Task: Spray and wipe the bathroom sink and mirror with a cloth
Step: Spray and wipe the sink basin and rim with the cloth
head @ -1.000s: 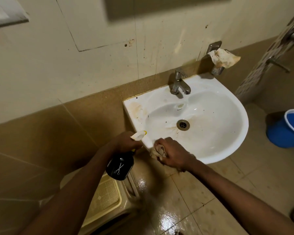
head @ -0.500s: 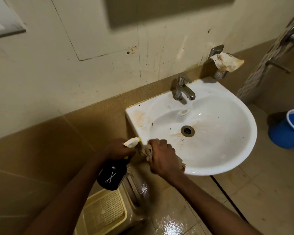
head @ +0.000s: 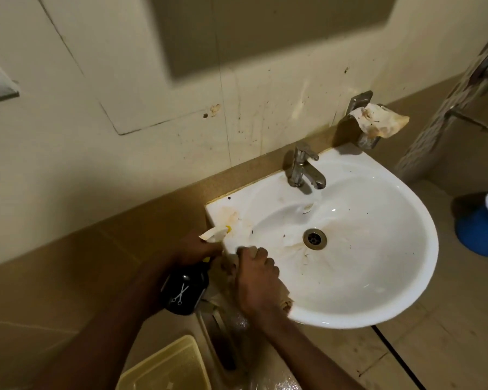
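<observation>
A white wall-hung sink [head: 392, 302] with brown stains round its drain [head: 314, 238] fills the right middle. My right hand [head: 258, 280] grips a beige cloth [head: 285, 301] against the sink's near-left rim. My left hand [head: 196, 247] holds a black spray bottle [head: 184, 289] by its white nozzle head, just left of the sink's corner. The bottle hangs below my hand. A dark panel at the top of the wall may be the mirror [head: 279, 29].
A chrome tap [head: 303, 167] stands at the sink's back. A metal holder with a stained rag [head: 378, 122] is fixed to the wall at right. A blue bucket [head: 485, 223] sits on the floor at far right, and a yellow plastic stool [head: 166, 367] stands below my arms.
My right hand with the cloth has slid left along the near rim toward the sink's left corner. The left hand and bottle stayed beside that corner. The view moved closer.
</observation>
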`<state>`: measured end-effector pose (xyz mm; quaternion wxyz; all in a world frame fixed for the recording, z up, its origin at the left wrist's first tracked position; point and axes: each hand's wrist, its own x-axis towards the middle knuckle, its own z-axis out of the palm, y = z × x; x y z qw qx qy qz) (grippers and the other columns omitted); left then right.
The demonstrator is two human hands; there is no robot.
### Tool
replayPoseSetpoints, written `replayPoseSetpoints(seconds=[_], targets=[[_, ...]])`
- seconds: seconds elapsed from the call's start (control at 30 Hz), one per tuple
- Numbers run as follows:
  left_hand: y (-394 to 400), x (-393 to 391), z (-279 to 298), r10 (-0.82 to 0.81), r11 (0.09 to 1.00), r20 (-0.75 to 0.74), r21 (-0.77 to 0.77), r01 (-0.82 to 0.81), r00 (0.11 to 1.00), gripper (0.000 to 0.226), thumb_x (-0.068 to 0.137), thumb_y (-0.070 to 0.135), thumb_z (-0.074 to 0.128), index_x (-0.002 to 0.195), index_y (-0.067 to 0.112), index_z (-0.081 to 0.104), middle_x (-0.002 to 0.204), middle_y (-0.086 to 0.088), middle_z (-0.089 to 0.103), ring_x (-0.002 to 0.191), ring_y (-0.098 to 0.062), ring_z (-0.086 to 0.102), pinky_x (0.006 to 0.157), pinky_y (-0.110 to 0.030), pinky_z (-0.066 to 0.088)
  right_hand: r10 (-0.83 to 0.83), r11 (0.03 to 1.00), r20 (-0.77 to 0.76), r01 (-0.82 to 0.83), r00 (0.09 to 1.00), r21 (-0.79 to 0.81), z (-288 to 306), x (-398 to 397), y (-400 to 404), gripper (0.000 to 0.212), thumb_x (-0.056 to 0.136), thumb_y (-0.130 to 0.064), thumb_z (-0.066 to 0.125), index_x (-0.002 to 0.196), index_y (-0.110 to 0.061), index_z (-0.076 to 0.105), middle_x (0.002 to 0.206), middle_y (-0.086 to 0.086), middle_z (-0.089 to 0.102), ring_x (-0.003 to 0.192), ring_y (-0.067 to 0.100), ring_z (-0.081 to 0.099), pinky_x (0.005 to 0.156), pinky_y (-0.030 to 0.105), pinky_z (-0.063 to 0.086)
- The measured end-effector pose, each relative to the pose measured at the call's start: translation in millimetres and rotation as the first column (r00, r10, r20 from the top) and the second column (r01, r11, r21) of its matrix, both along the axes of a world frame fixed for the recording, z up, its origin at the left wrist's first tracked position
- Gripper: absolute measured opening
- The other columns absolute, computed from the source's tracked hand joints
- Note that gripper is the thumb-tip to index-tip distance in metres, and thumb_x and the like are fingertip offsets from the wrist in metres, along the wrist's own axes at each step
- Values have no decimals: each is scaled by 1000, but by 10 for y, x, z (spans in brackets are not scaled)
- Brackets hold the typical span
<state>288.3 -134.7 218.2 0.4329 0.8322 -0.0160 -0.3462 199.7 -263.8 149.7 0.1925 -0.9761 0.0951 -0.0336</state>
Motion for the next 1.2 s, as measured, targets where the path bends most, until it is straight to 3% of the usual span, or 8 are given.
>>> replayPoseSetpoints(seconds=[0.17,0.33,0.43,0.57,0.67,0.8,1.1,1.2], targets=[[-94,476,266,-54,995,25,87,52,998,20,85,20,66,69,7,66,65,-7,66,61,-20,59,61,-26,48,-257,965,49,254,965,61,60,782,313,31,79,-25,62,106,-17,51,107,13,50,84,29,51,63,34,40],[-75,438,271,-91,980,-14,178,92,996,43,62,35,76,96,9,70,86,-11,67,77,-22,64,74,-34,52,-328,945,47,328,944,-4,-121,350,301,26,77,-29,66,100,-24,55,93,9,55,71,26,54,61,34,41],[-29,473,278,-141,979,-145,126,160,979,18,78,19,71,80,2,65,69,-11,65,59,-19,62,69,-33,53,-349,934,65,353,935,-54,-117,316,335,32,71,-26,70,100,-24,57,87,8,55,67,24,53,58,32,39],[-15,605,306,-145,982,-15,124,145,989,16,80,17,70,85,2,67,63,-6,64,56,-17,60,53,-18,50,-409,911,34,410,912,-39,-6,706,459,31,73,-31,68,98,-20,52,92,9,52,71,26,51,59,33,38],[-55,720,420,-247,968,-47,42,249,968,33,71,26,68,80,-6,68,68,-13,66,64,-25,63,64,-28,51,-445,895,44,446,894,-16,18,944,490,31,71,-31,64,95,-19,49,95,10,49,76,28,48,62,35,37],[-92,759,421,-310,946,-94,68,316,946,22,66,25,63,66,2,65,70,-17,65,64,-26,60,70,-35,49,-458,887,99,462,883,-18,-116,682,629,30,68,-19,66,94,-20,51,98,13,52,74,29,47,62,36,37],[-368,1031,500,-310,947,-131,43,318,942,31,93,6,52,62,4,54,53,-8,58,45,-17,58,50,-25,49,-587,809,228,574,777,125,106,1348,461,26,73,-28,33,85,-12,51,79,13,55,63,28,52,52,33,41],[-366,1105,486,-326,939,-160,60,339,932,34,92,9,55,59,3,56,53,-11,59,46,-21,58,55,-27,50,-542,839,230,534,808,102,-60,1117,667,17,76,-27,45,85,-16,55,91,13,55,71,29,52,58,37,42]])
